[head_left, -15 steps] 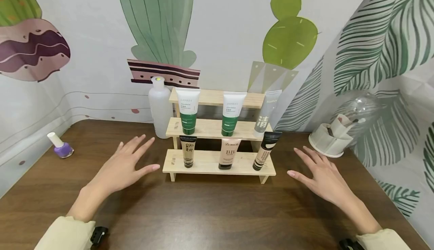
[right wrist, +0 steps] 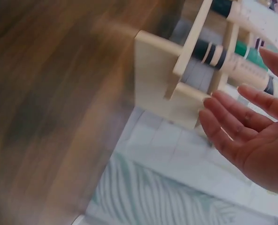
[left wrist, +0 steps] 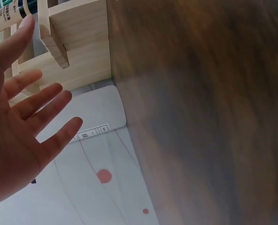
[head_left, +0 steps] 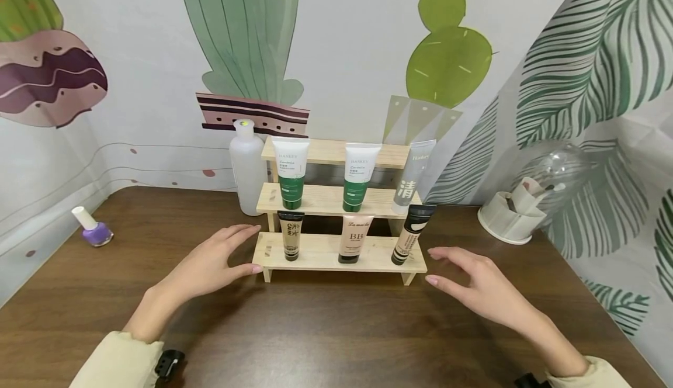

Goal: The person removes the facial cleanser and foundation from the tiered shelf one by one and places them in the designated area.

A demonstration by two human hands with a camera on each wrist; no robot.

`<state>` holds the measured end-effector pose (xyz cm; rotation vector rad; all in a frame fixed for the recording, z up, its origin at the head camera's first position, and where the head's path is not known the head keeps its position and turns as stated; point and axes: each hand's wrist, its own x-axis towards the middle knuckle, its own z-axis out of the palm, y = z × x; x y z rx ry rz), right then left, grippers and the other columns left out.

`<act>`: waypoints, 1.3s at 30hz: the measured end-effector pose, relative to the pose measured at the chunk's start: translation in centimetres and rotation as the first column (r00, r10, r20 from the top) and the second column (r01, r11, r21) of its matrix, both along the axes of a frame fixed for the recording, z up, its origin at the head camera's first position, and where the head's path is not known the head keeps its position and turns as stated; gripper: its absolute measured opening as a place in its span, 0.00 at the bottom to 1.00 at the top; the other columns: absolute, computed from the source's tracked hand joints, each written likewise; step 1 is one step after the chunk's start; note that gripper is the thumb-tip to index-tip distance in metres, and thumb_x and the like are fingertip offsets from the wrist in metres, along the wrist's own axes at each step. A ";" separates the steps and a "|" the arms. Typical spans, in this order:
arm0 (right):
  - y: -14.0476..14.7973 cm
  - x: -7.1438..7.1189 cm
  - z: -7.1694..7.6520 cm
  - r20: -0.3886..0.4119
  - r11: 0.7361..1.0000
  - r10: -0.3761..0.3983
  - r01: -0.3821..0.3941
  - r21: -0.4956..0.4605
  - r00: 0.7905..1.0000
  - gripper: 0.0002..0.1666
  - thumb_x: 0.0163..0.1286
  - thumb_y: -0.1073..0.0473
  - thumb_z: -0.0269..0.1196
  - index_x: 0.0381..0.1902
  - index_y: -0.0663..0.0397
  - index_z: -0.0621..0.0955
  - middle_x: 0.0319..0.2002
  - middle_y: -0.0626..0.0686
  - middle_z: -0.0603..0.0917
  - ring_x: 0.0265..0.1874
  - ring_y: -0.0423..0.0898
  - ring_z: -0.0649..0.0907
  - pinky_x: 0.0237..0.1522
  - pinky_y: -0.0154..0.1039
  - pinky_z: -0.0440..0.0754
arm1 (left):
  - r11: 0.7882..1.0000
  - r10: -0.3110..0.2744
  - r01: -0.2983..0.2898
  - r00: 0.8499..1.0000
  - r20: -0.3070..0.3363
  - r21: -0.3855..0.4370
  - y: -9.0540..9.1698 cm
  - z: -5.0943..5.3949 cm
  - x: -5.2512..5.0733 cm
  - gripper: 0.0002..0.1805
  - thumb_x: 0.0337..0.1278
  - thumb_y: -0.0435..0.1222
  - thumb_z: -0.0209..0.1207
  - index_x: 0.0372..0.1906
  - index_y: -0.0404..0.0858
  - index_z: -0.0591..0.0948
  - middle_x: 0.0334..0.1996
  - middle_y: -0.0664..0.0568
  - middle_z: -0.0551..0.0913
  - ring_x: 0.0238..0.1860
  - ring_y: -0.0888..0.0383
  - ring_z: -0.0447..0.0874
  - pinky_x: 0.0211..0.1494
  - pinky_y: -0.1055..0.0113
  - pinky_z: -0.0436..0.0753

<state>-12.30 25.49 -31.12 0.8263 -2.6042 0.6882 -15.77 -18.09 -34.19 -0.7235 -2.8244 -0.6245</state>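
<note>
A three-step wooden rack [head_left: 321, 262] stands on the brown table. On its bottom step are a gold tube [head_left: 292, 237], a pink BB tube [head_left: 355, 238] and a black-capped tube [head_left: 411, 237]; two white-and-green tubes [head_left: 291, 172] [head_left: 360, 176] and a grey tube [head_left: 412, 177] are on the middle step. My left hand [head_left: 202, 265] is at the rack's left end with relaxed fingers, holding nothing; whether the thumb touches the wood I cannot tell. Off the right end, my right hand [head_left: 481, 286] is empty, its fingers slightly bent. Both wrist views show spread fingers beside the rack [left wrist: 82, 42] [right wrist: 160, 75].
A translucent bottle [head_left: 248, 169] stands behind the rack's left end. Purple nail polish [head_left: 97, 233] is at the far left of the table [head_left: 315, 341]. A white round holder [head_left: 510, 218] with a clear dome is at the back right. Patterned cloth hangs behind.
Both hands have moved inward toward the two ends of the rack, the left one to the right and the right one to the left. The rack and tubes have not moved.
</note>
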 end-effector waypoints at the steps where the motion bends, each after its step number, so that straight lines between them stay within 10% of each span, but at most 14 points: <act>1: -0.3 0.1 0.1 0.020 1.000 0.019 -0.019 -0.016 1.000 0.19 0.54 0.59 0.69 0.45 0.53 0.80 0.42 0.46 0.82 0.37 0.41 0.81 0.39 0.32 0.76 | 1.000 -0.009 0.009 1.000 0.001 0.011 0.1 -0.1 -0.1 0.40 0.47 0.52 0.63 0.62 0.34 0.68 0.57 0.39 0.70 0.58 0.41 0.67 0.56 0.45 0.67; 17: -7.2 -0.1 0.1 0.198 0.929 0.353 -0.315 -0.196 0.915 0.14 0.59 0.60 0.65 0.43 0.52 0.80 0.37 0.45 0.81 0.33 0.38 0.80 0.35 0.35 0.79 | 0.990 -0.065 0.057 0.996 0.058 0.126 0.5 -0.9 -0.7 0.36 0.49 0.47 0.64 0.61 0.32 0.68 0.58 0.39 0.70 0.58 0.42 0.67 0.57 0.47 0.67; 27: -13.1 -0.4 -0.5 0.314 0.919 0.370 -0.297 -0.257 0.874 0.17 0.61 0.60 0.64 0.47 0.61 0.78 0.41 0.51 0.81 0.39 0.40 0.80 0.44 0.34 0.77 | 0.989 -0.093 0.086 0.994 0.053 0.121 0.5 -1.0 -0.8 0.34 0.50 0.42 0.64 0.60 0.30 0.69 0.58 0.38 0.70 0.60 0.42 0.66 0.59 0.47 0.65; 39: -17.8 -1.6 -0.8 0.304 0.918 0.268 -0.147 -0.368 0.914 0.21 0.59 0.66 0.63 0.50 0.68 0.73 0.44 0.61 0.79 0.40 0.51 0.82 0.41 0.36 0.79 | 0.985 -0.112 0.104 0.992 0.053 0.135 0.6 -0.8 -0.9 0.33 0.48 0.38 0.65 0.59 0.28 0.70 0.57 0.37 0.70 0.59 0.42 0.67 0.58 0.47 0.66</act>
